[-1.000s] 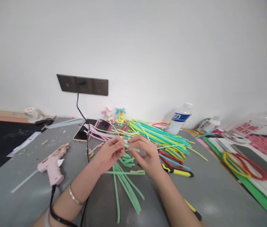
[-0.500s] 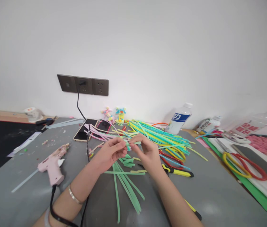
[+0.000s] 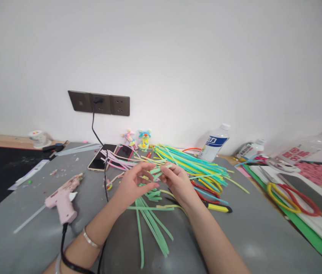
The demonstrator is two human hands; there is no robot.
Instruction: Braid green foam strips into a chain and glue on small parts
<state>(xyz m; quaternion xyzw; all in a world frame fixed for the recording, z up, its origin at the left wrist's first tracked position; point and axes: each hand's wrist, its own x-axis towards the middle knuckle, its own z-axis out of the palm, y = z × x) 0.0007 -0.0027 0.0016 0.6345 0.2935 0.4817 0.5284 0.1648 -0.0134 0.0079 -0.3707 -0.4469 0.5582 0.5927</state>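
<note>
My right hand (image 3: 178, 184) pinches a short, bent light-green pipe cleaner (image 3: 156, 172) above the middle of the table. Just left of it, my left hand (image 3: 134, 183) has its thumb and fingers spread around the free end; no grip shows there. Below my hands lie short coiled green pieces (image 3: 153, 195) and a fan of long green pipe cleaners (image 3: 153, 228). Beyond my right hand is a pile of yellow and turquoise pipe cleaners (image 3: 195, 163). Yellow-and-black handled pliers (image 3: 219, 207) lie partly hidden behind my right wrist.
A pink glue gun (image 3: 64, 199) lies at left; its black cord (image 3: 106, 182) passes my left arm. Two phones (image 3: 102, 156), lilac pipe cleaners and two small figures (image 3: 144, 139) are at the back. A bottle (image 3: 214, 144) stands by the wall; scissors (image 3: 295, 199) lie at right.
My left hand has let go of the small green piece and spread its fingers. My right hand keeps hold of it, now turned more to the left.
</note>
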